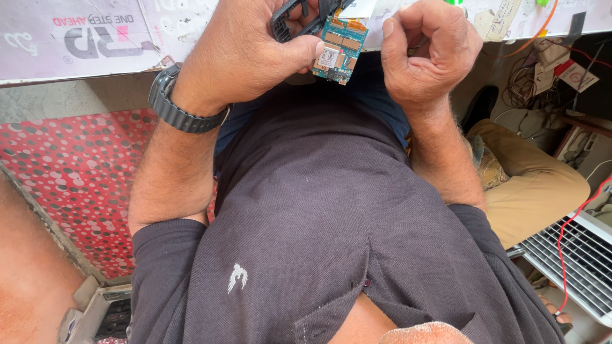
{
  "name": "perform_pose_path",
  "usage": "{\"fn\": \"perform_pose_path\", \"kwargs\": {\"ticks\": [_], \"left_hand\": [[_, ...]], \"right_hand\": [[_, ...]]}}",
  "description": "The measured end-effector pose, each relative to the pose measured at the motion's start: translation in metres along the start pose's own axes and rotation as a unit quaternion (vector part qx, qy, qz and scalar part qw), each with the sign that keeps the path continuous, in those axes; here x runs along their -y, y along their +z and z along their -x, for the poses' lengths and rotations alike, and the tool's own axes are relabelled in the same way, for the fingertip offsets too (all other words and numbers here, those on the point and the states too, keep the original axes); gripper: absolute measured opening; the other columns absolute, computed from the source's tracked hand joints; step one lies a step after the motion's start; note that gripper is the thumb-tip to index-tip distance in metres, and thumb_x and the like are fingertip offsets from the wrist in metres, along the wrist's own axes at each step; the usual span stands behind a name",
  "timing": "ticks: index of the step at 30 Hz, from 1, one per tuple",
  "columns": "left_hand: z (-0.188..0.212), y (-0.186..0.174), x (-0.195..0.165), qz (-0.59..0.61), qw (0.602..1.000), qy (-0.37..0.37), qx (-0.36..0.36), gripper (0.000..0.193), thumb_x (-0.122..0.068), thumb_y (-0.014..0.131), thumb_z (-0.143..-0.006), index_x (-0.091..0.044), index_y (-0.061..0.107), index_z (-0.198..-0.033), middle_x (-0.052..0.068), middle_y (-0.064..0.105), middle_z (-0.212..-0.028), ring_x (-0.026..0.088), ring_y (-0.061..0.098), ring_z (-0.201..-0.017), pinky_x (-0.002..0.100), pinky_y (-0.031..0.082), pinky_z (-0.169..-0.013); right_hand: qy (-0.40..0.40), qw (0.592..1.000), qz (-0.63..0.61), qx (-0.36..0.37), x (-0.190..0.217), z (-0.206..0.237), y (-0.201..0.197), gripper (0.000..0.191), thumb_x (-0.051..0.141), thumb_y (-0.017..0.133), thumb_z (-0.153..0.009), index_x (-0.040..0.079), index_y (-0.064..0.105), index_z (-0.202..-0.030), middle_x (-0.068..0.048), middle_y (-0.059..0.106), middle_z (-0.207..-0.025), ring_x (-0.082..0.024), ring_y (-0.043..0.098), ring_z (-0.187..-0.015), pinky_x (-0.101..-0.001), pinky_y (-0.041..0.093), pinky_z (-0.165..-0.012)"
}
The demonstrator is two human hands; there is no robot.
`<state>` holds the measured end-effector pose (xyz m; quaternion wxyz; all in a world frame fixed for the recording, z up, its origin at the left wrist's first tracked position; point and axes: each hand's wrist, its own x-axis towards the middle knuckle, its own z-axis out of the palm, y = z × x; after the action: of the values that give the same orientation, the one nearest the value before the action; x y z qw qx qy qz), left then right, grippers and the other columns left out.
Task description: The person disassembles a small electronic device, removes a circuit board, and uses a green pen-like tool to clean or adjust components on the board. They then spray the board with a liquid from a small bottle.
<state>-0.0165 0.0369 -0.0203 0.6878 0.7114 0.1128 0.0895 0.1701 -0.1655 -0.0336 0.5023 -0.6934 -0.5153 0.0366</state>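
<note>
My left hand [245,51], with a black wristwatch [173,107] on its wrist, grips a small teal-green circuit board [339,46] between thumb and fingers, together with a black plastic frame [285,19] above it. The board hangs in front of my chest at the edge of a white worktable [76,44]. My right hand [433,51] is just right of the board with its fingers curled shut. I cannot see anything in it, and its fingertips stay a little apart from the board. My dark shirt fills the middle of the view.
A red mat with white dots [76,172] lies low on the left. To the right are a tan cushion [542,185], a tangle of cables [526,83], a grey keyboard [574,255] and a red wire [569,232]. A grey device [102,312] sits bottom left.
</note>
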Motion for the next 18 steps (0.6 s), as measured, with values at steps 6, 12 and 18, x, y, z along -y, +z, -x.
{"fn": "perform_pose_path", "kwargs": {"ticks": [6, 12, 18], "left_hand": [[-0.0001, -0.0008, -0.0012, -0.011, 1.000, -0.001, -0.001, 0.019, -0.009, 0.076, -0.100, 0.000, 0.064, -0.112, 0.002, 0.067, -0.100, 0.009, 0.065, -0.088, 0.025, 0.056, -0.076], [-0.0004, -0.0015, -0.0035, 0.010, 1.000, -0.012, 0.001, 0.020, -0.009, 0.075, -0.100, -0.001, 0.064, -0.115, 0.001, 0.067, -0.099, 0.008, 0.067, -0.088, 0.024, 0.057, -0.076], [-0.0016, -0.0020, -0.0079, -0.022, 1.000, 0.002, -0.008, 0.020, -0.011, 0.076, -0.099, -0.001, 0.063, -0.111, 0.002, 0.065, -0.095, 0.008, 0.064, -0.084, 0.025, 0.054, -0.074]], "right_hand": [[0.002, 1.000, -0.021, 0.002, -0.0010, -0.0004, 0.0003, 0.019, -0.011, 0.078, -0.102, -0.002, 0.062, -0.106, -0.006, 0.066, -0.085, -0.013, 0.067, -0.072, -0.0235, 0.055, -0.059], [-0.006, 1.000, -0.006, -0.001, -0.0002, -0.0009, 0.0007, 0.019, -0.012, 0.078, -0.100, -0.002, 0.062, -0.105, -0.007, 0.066, -0.085, -0.013, 0.066, -0.071, -0.0236, 0.054, -0.059], [-0.009, 1.000, -0.018, -0.002, -0.0012, -0.0014, 0.0006, 0.019, -0.012, 0.077, -0.100, -0.002, 0.062, -0.105, -0.007, 0.065, -0.084, -0.013, 0.064, -0.070, -0.0231, 0.052, -0.058]]}}
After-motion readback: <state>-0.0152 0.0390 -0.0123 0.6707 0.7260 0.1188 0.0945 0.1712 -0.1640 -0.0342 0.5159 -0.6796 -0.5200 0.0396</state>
